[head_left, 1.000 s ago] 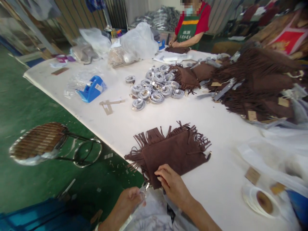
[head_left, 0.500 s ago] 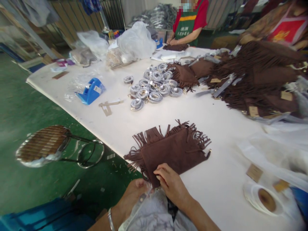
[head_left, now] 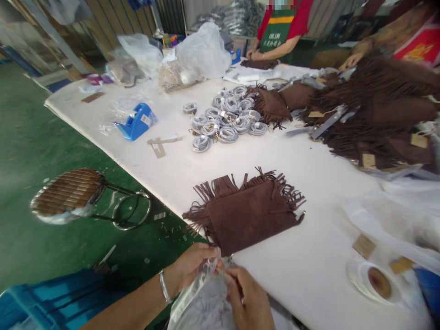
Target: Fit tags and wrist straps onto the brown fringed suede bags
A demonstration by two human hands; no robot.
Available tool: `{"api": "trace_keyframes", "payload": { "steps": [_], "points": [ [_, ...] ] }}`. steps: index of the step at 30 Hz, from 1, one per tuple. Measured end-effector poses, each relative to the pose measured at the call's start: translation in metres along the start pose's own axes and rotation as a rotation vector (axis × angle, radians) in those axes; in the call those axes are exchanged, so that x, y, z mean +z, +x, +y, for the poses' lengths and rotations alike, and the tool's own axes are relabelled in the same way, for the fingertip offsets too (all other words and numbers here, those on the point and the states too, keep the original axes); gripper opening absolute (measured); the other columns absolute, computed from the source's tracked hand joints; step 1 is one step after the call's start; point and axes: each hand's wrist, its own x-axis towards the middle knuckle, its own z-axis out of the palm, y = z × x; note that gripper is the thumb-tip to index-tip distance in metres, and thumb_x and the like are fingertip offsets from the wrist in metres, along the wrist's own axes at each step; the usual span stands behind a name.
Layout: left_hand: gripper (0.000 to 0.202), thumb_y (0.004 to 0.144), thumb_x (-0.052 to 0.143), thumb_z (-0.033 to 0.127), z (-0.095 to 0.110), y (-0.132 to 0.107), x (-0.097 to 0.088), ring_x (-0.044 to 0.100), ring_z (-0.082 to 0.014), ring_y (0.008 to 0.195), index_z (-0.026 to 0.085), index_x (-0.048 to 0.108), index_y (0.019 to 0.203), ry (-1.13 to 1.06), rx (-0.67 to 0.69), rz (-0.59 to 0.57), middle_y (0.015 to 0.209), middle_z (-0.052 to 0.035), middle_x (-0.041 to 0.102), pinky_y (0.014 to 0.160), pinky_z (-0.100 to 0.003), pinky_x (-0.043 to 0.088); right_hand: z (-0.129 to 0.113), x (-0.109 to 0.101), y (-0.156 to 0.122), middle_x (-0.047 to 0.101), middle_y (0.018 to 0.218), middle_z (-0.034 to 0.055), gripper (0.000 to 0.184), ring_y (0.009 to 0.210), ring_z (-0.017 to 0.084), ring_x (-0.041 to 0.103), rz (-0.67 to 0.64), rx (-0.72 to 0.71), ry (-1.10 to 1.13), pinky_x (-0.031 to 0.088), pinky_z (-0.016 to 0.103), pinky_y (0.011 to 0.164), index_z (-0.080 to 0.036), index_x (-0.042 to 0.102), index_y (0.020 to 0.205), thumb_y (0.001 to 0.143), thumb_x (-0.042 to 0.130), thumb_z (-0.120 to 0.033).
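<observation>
My left hand (head_left: pixel 194 266) grips the upper edge of a clear plastic bag (head_left: pixel 202 302) at the table's near edge. My right hand (head_left: pixel 249 298) is closed with its fingertips at the same bag's opening; greyish contents show through the plastic. Just beyond both hands a dark brown fringed suede bag (head_left: pixel 250 215) lies flat on the white table (head_left: pixel 165 183). Its fringe spreads along the far edge and both ends, and a small metal fitting shows at its right corner. Neither hand visibly touches the brown bag.
Coiled grey straps (head_left: pixel 227 119) lie farther back, near a blue tape dispenser (head_left: pixel 137 121). Brown fringed bags (head_left: pixel 385 110) are heaped at right, with a tape roll (head_left: pixel 369 279) nearer. A stool (head_left: pixel 68 192) and blue crate (head_left: pixel 51 298) stand left. Two people work across the table.
My right hand has come off the brown bag and drawn back to the clear plastic bag. My left hand keeps its hold on the plastic. The view has shifted slightly.
</observation>
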Motion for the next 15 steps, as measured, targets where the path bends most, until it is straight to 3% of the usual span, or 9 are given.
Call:
{"api": "trace_keyframes", "payload": {
  "steps": [3,5,7,9,12,15],
  "points": [
    [0.029,0.064,0.079,0.035,0.003,0.001,0.004,0.058,-0.017,0.052,0.012,0.061,0.067,-0.011,-0.076,0.016,0.069,-0.0085,0.066,0.051,-0.028,0.047,0.014,0.034,-0.019,0.059,0.057,-0.0002,0.033,0.045,0.015,0.053,-0.067,0.303,0.337,0.041,0.023,0.041,-0.019,0.061,0.104,0.085,0.051,-0.044],
    [0.031,0.067,0.075,0.04,0.001,0.003,0.006,0.058,-0.0192,0.049,0.012,0.061,0.068,0.001,-0.1,-0.014,0.067,-0.009,0.065,0.042,-0.028,0.043,0.022,0.051,-0.014,0.062,0.062,0.0009,0.042,0.05,0.015,0.055,-0.032,0.374,0.516,0.041,0.022,0.04,-0.018,0.06,0.106,0.077,0.06,-0.048],
    [0.035,0.069,0.072,0.045,-0.003,0.004,0.008,0.054,-0.0193,0.042,0.012,0.061,0.068,0.029,-0.088,-0.052,0.06,-0.0088,0.062,0.035,-0.028,0.038,0.027,0.062,-0.002,0.061,0.059,0.0006,0.042,0.048,0.013,0.052,0.022,0.441,0.651,0.039,0.019,0.039,-0.017,0.062,0.095,0.071,0.066,-0.05],
    [0.037,0.07,0.07,0.048,-0.007,0.001,0.008,0.048,-0.017,0.036,0.012,0.061,0.068,0.048,-0.032,-0.091,0.053,-0.0068,0.058,0.034,-0.027,0.034,0.029,0.066,0.008,0.057,0.052,-0.0017,0.039,0.041,0.009,0.046,0.049,0.521,0.771,0.034,0.017,0.037,-0.016,0.059,0.08,0.067,0.069,-0.052],
    [0.043,0.073,0.066,0.055,-0.013,-0.011,0.002,0.051,-0.0166,0.04,0.013,0.06,0.068,0.049,0.066,-0.132,0.054,-0.0057,0.058,0.042,-0.028,0.04,0.029,0.065,0.011,0.053,0.048,-0.004,0.04,0.038,0.005,0.041,0.033,0.546,0.883,0.033,0.016,0.038,-0.017,0.053,0.071,0.063,0.073,-0.05],
    [0.045,0.073,0.066,0.058,-0.021,-0.026,-0.012,0.059,-0.0185,0.056,0.014,0.061,0.074,0.088,0.158,-0.015,0.066,-0.0067,0.064,0.056,-0.029,0.044,0.027,0.063,0.006,0.054,0.05,-0.0043,0.036,0.04,0.004,0.042,0.037,0.503,0.889,0.033,0.015,0.041,-0.017,0.051,0.069,0.066,0.071,-0.047]
  ]
}}
